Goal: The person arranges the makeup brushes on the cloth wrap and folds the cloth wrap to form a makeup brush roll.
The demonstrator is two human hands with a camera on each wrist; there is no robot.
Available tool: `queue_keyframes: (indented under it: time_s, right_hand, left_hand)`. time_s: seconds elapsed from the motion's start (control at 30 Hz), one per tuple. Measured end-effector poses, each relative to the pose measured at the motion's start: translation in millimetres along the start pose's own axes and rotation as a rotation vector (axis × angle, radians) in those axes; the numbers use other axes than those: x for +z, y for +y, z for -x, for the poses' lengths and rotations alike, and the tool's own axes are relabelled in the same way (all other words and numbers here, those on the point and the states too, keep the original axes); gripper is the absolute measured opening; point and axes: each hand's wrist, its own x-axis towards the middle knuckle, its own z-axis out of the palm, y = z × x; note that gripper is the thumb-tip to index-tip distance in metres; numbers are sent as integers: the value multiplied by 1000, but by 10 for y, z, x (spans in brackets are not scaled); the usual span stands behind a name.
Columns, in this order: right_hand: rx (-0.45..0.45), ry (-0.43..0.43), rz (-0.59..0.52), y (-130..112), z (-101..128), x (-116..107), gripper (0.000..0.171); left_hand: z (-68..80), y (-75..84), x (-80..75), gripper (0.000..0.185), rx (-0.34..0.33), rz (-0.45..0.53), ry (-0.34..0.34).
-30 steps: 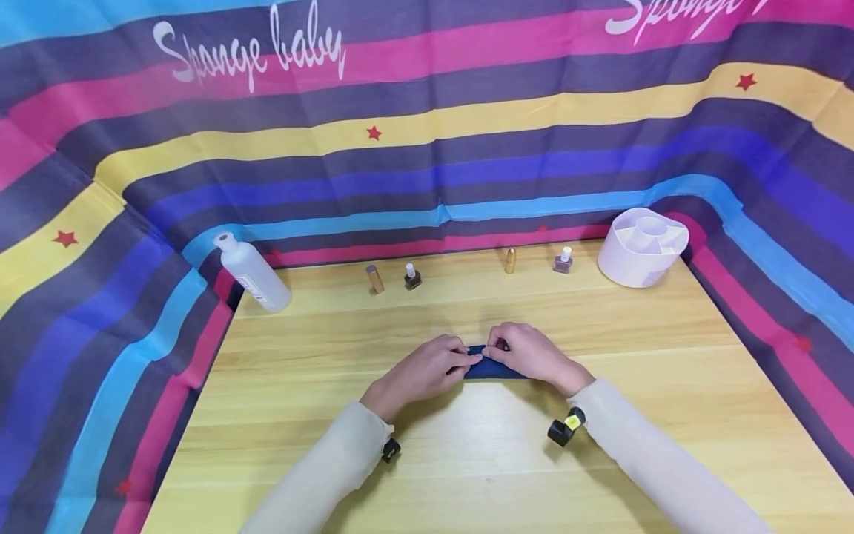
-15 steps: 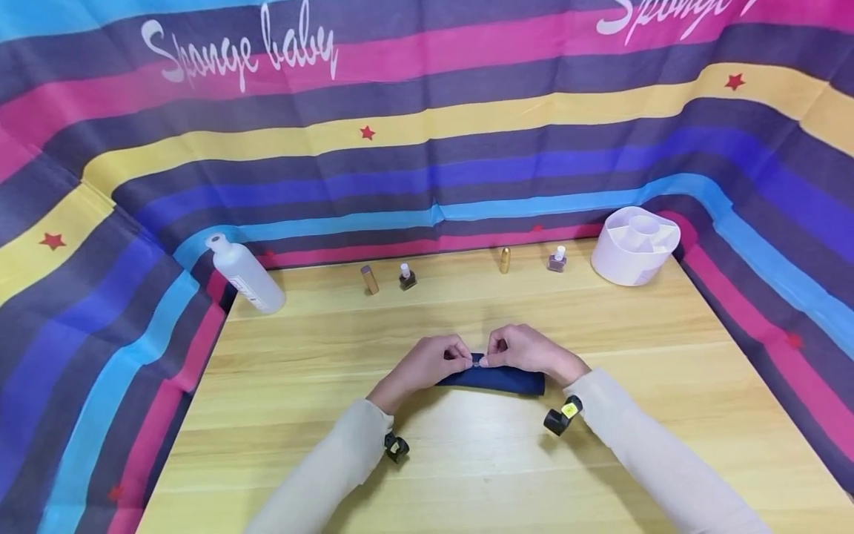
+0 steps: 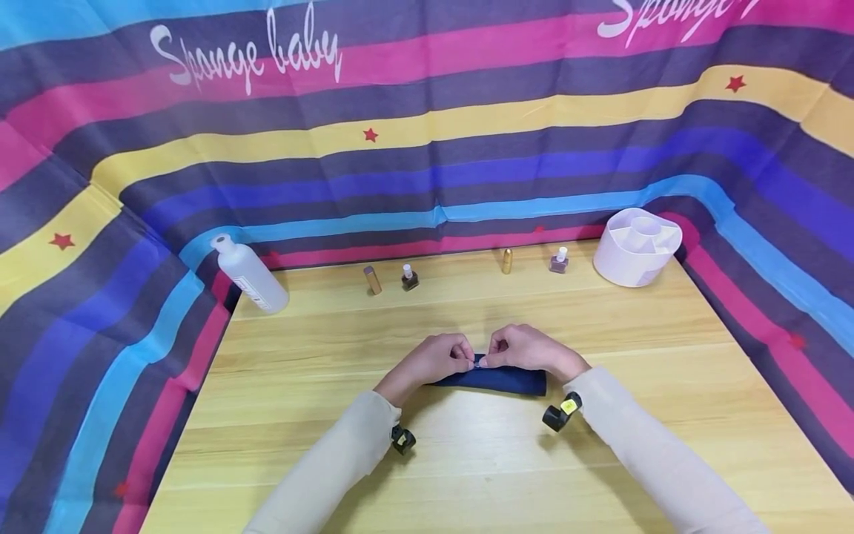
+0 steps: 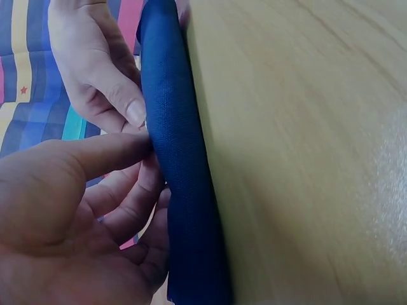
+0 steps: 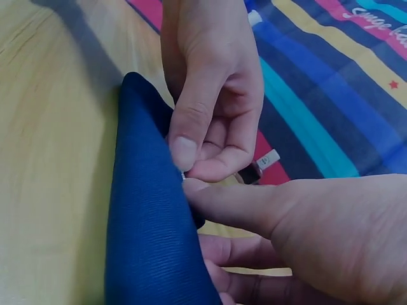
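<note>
A long, narrow dark blue pouch [image 3: 510, 380] with a finely textured surface lies lengthwise across the middle of the table, between both hands. My left hand [image 3: 437, 357] pinches its far upper edge with thumb and forefinger. From the other side my right hand [image 3: 527, 347] pinches the same edge, thumb tip close to the left one. A tiny shiny piece [image 5: 183, 174] shows between the two thumbs in the right wrist view; most of it is hidden by the fingertips. In the left wrist view, the pouch [image 4: 184, 159] looks rounded, and the left hand's other fingers sit behind it.
Along the back of the wooden table [image 3: 333, 460] stand a white bottle [image 3: 252, 274], a brown-gold tube [image 3: 372, 280], a dark nail polish bottle [image 3: 410, 278], a gold tube [image 3: 507, 261], a purple nail polish bottle [image 3: 559, 261] and a white divided organizer [image 3: 634, 252]. Striped cloth [image 3: 400, 170] surrounds it.
The pouch has shifted toward me and more of its front face shows. Both hands have brought their pinched fingertips together at its upper edge; the last half second brings little movement.
</note>
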Motion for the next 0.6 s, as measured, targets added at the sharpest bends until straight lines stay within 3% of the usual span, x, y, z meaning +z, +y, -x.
queue_keyframes:
  time_s: [0.27,0.6]
  right_hand:
    - [39,-29,23,-93,-4,-32,26]
    - [16,-105,85,-203,-105,-109,20]
  left_hand:
    - [-18,47,-14,8,-25,-23,-10]
    - [-122,144,-129,18,-73,-47,-131]
